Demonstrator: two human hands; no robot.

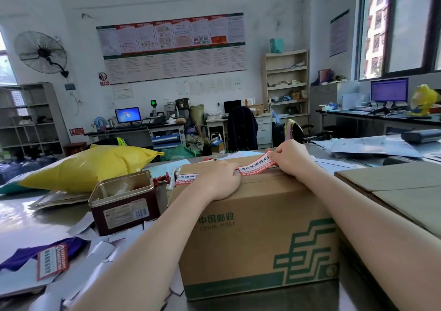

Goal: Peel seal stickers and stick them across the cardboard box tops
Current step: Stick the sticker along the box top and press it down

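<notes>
Squarely before the person, a China Post cardboard box (260,227) stands on the grey table (23,217), its top flaps closed. Of the two hands, the left hand (218,181) lies flat with straight fingers on the box top, pressing down the near end of a red-and-white seal sticker (255,166). The right hand (290,159) pinches the sticker's far end, which lifts slightly off the cardboard. Another seal sticker (183,178) sits on the box's left top edge. Just left of the box stands an open metal tin (124,203), with a yellow plastic bag (88,167) behind it. A loose sticker (51,261) rests among paper scraps at the table's near left.
</notes>
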